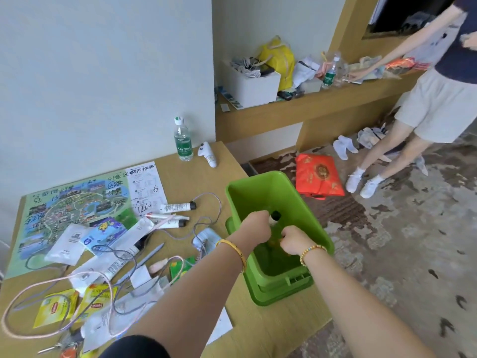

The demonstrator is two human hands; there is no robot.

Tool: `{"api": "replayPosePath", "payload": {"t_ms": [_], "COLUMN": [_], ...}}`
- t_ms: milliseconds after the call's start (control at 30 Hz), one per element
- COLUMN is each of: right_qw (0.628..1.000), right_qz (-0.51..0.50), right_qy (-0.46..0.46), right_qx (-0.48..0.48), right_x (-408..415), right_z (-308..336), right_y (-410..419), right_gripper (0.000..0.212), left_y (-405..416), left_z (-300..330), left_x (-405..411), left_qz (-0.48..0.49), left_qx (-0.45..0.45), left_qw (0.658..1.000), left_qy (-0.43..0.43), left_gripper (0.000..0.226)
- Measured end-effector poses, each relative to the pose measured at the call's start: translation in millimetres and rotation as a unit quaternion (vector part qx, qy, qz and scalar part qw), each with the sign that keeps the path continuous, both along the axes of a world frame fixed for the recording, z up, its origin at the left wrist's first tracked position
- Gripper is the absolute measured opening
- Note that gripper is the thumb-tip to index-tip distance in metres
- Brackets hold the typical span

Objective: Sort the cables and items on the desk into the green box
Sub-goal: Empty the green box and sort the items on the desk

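Observation:
The green box [258,182] stands at the desk's right edge, open at the top. Both my hands are inside it. My left hand [254,224] is curled into a fist beside a white, dark-capped object [275,217] low in the box. My right hand [293,240] is curled too, just to the right of it; what either hand holds is hidden. On the desk to the left lie a grey cable [206,215], a pink cable [54,301], white tubes [178,206], yellow tea packets [55,307] and white sachets [68,244].
A large map sheet [67,202] and a printed paper [147,187] cover the desk's far left. A water bottle [183,140] and a small white bottle [207,153] stand at the back. A red bag [318,177] lies on the floor. Another person [426,112] stands at the right by a cluttered shelf.

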State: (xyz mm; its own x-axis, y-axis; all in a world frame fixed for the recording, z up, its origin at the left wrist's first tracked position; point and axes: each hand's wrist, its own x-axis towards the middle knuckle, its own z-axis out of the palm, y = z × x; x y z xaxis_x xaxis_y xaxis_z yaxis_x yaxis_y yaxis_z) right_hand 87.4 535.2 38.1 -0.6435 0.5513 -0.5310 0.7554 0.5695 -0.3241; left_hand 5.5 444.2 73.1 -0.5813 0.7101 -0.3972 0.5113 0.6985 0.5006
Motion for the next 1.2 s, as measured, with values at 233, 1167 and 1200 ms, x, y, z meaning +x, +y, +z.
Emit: {"api": "replayPosePath", "payload": {"t_ms": [233,1167,1200], "right_qw": [0.998,0.993,0.994], "right_qz": [-0.013,0.043,0.029], "right_qy": [0.047,-0.103,-0.106], "right_qx": [0.051,0.027,0.025], "right_x": [-14.2,42.5,41.4], "right_z": [14.0,-94.4,-95.7], "right_y": [-12.3,-192.2,-195.4], "right_gripper": [0.033,0.057,0.057], "left_y": [-56.2,-213.5,-210.4], "left_z": [15.0,-110.4,-111.9], "left_x": [-39.6,19.0,21.8], "left_qz": [0.08,-0.157,-0.161], "left_qx": [0.168,-0.163,-0.165], "left_qw": [0.98,0.954,0.95], "left_qy": [0.064,0.197,0.209], "left_gripper": [0.038,0.044,0.043]}}
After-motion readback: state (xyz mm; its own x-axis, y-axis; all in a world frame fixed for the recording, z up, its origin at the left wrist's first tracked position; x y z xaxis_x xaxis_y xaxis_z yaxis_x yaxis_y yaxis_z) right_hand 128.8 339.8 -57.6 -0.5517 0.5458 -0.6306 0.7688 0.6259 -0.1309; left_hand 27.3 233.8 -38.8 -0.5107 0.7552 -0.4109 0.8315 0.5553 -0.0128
